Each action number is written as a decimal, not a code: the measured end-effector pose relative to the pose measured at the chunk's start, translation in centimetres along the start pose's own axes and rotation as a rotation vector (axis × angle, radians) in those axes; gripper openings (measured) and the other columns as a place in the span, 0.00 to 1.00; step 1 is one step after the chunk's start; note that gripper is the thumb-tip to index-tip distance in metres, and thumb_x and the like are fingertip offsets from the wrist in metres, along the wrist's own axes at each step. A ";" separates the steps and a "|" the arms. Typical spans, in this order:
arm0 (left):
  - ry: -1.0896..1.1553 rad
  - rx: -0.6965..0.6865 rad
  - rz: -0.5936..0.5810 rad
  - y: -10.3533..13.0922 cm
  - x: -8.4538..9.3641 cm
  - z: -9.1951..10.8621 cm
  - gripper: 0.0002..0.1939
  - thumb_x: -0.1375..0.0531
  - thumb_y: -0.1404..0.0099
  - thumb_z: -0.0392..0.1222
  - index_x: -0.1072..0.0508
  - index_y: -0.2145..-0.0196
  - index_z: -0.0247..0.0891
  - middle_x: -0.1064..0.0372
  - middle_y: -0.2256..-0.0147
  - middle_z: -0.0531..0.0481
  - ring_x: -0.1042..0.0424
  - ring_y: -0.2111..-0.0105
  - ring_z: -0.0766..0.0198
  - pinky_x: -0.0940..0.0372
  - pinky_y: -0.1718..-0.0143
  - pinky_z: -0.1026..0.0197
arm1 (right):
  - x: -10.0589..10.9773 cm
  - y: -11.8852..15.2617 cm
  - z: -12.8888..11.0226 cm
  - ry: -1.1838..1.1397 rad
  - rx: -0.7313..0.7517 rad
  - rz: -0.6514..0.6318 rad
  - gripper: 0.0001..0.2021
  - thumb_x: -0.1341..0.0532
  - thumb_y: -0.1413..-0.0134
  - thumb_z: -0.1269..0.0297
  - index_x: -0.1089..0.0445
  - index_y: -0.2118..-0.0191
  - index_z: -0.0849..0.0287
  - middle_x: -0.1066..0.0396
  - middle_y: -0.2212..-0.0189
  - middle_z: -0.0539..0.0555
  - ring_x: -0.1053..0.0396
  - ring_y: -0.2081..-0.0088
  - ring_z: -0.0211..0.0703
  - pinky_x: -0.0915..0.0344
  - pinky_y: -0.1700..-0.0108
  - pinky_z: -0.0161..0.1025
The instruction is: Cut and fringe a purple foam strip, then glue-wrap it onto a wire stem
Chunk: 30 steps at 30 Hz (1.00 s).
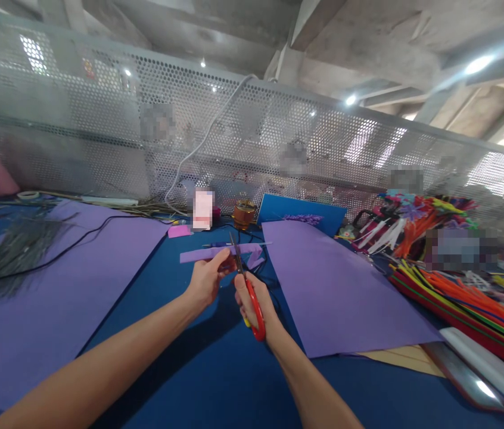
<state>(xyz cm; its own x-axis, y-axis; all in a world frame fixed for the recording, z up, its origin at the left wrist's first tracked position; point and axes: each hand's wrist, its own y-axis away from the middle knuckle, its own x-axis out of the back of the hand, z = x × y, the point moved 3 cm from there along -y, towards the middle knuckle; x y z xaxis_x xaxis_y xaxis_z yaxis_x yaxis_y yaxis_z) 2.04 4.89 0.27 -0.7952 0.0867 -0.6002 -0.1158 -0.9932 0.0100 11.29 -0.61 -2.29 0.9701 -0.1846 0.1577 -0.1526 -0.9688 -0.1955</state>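
One narrow, papery purple strip [195, 255] is pinched in our left hand [205, 282] at the frame's centre, where our right hand [268, 305] clasps red-handled metal scissors [254, 301].

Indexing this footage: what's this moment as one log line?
left hand: pinching purple strip | right hand: gripping red-handled scissors | blades: at strip | surface: blue tabletop

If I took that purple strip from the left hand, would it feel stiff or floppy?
Probably light: the purple strip looks narrow and thin. It may be slightly stiff, since one end juts nearly straight past the left hand. Yet it likely bends easily: purple material beside the scissors looks folded.
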 end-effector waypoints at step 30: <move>-0.012 -0.029 0.012 0.2 -0.6 0.5 0.16 0.31 0.66 0.44 0.28 0.80 0.31 0.30 0.79 0.48 0.31 0.77 0.65 0.36 0.71 0.62 | 0.4 -0.2 -0.6 0.087 0.161 -0.078 0.21 0.45 0.51 0.51 0.35 0.58 0.64 0.41 0.81 0.48 0.45 0.79 0.35 0.48 0.77 0.33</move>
<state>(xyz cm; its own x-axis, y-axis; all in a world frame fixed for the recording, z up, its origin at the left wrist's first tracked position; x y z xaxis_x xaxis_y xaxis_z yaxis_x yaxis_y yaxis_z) 2.15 4.72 1.03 -0.8037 0.0756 -0.5902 -0.0893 -0.9960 -0.0060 11.59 -0.61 -1.63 0.9569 -0.1301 0.2597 -0.0384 -0.9429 -0.3308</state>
